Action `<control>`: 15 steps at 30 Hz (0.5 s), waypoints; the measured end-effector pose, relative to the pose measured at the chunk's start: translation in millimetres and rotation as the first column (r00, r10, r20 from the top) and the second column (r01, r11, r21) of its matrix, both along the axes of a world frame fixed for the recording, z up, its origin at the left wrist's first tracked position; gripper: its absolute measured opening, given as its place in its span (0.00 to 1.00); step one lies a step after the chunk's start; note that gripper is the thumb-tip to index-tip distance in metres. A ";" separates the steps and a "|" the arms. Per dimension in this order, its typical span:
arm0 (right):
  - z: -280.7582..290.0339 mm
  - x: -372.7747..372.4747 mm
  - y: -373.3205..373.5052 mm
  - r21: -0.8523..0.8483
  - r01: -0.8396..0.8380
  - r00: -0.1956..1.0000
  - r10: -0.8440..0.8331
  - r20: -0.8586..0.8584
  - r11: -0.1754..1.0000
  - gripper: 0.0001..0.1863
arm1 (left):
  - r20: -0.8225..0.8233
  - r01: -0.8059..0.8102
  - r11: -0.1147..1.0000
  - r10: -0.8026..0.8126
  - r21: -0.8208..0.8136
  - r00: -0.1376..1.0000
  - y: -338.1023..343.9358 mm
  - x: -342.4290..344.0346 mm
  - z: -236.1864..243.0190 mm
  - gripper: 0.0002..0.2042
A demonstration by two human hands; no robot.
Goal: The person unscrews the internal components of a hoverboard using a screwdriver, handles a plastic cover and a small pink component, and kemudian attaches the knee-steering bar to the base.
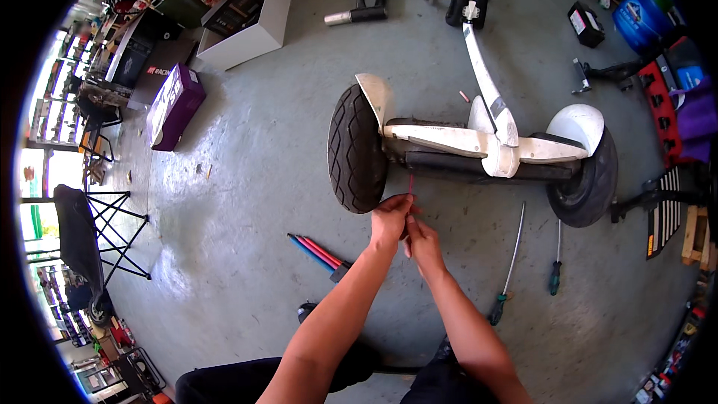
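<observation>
A white and black two-wheeled self-balancing scooter (449, 140) rests on the floor in front of me, its steering bar running away from me. Close to its left tire (357, 151), my left hand (391, 218) is closed around a thin pinkish-red rod (410, 182), which points up to the scooter's underside. My right hand (423, 245) is closed just below and to the right, against the left hand. My fingers hide what it grips. Left of my forearms lie several red and blue rods (318, 249) in a dark holder.
Two long screwdrivers with green handles, one longer (514, 254) and one shorter (556, 265), lie on the right. A purple box (178, 107) and a folding stool (81, 239) stand left. At the far right are a blue bucket (643, 19) and a black battery-like box (585, 25).
</observation>
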State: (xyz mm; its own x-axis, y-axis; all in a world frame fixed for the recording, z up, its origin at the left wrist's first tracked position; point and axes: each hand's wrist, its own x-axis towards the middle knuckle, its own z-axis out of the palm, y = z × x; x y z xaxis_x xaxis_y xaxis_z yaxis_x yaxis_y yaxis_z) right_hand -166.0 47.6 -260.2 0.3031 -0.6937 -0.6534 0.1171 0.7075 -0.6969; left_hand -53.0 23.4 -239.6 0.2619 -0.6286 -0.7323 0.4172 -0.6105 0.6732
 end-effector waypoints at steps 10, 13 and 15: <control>19.4 3.3 1.4 -0.558 -0.487 0.659 -0.137 -0.740 0.672 0.09 | -0.052 -0.033 0.997 0.030 -0.071 0.998 1.9 1.2 -11.2 0.11; 2.3 -2.5 3.3 -0.407 -0.190 0.893 -0.015 -0.450 0.893 0.11 | -0.030 -0.007 0.998 0.005 -0.068 1.000 -1.2 -0.3 -1.1 0.11; -2.4 -2.4 0.8 -0.180 -0.020 0.988 -0.008 -0.155 0.983 0.11 | -0.045 -0.014 0.999 0.013 -0.034 0.999 -3.3 0.5 2.3 0.11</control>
State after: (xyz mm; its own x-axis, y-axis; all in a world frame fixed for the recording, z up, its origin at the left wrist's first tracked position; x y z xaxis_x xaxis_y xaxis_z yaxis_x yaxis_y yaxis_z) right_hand -168.4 48.4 -262.6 0.2129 -0.8030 -0.5567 -0.0054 0.5688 -0.8225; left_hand -52.5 20.2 -237.3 0.2380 -0.6504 -0.7213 0.4555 -0.5812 0.6744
